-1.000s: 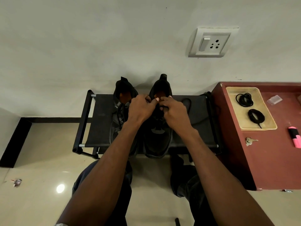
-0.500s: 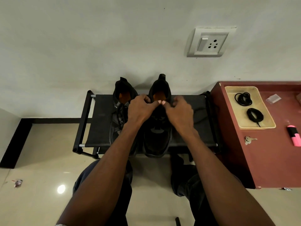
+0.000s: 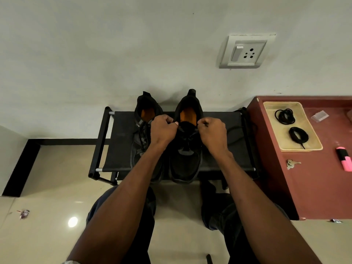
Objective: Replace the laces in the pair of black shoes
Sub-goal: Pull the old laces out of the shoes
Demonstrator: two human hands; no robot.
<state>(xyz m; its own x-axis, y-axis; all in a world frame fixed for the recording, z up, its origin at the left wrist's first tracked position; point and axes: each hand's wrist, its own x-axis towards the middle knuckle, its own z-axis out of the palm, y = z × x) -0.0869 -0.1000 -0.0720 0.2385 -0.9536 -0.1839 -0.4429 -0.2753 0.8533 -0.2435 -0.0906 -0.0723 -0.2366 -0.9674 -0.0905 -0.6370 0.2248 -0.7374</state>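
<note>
Two black shoes with orange insoles stand side by side on a low black rack (image 3: 122,141), heels toward the wall. Over the right shoe (image 3: 185,161), my left hand (image 3: 163,130) and my right hand (image 3: 212,133) each pinch a black lace end at the top eyelets, one on each side of the tongue. The left shoe (image 3: 140,136) keeps its lace and is partly covered by my left forearm. A loose black lace (image 3: 235,135) trails over the rack to the right of my right hand.
A maroon table (image 3: 312,187) stands at the right with a beige tray (image 3: 312,147) holding two coiled black laces (image 3: 284,116) (image 3: 298,135). Keys (image 3: 291,164) and a pink marker (image 3: 344,158) lie on it. A wall socket (image 3: 245,51) is above. My knees are below the rack.
My hands have drawn apart, the left moving left and the right moving right, pulling the lace ends to either side of the right shoe's tongue.
</note>
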